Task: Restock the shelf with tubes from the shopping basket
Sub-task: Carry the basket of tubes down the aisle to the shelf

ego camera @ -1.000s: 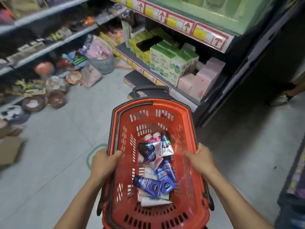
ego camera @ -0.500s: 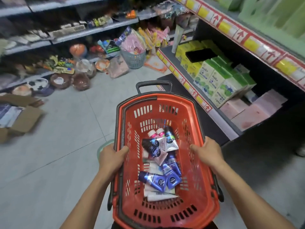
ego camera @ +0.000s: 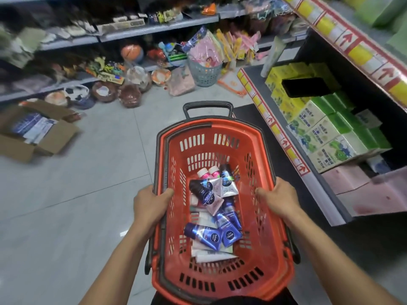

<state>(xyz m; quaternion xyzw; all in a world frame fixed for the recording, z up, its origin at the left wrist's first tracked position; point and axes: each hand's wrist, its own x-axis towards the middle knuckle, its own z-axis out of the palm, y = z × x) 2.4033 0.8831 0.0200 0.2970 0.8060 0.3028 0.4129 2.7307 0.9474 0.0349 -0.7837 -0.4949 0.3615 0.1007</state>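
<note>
Tubes point(ego camera: 212, 208) lie loose in the orange basket point(ego camera: 222, 128), left hand point(ego camera: 149, 204) and right hand point(ego camera: 278, 199) clamping opposite rims to carry it level beside the shelf point(ego camera: 284, 137).

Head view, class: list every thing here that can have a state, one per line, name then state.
shopping basket: held off the floor, loaded
tubes: lying piled in the basket
left hand: closed on the basket's left rim
right hand: closed on the basket's right rim
basket handle: sticking out at the far end, not held
cardboard box: flaps open, on the floor
</note>
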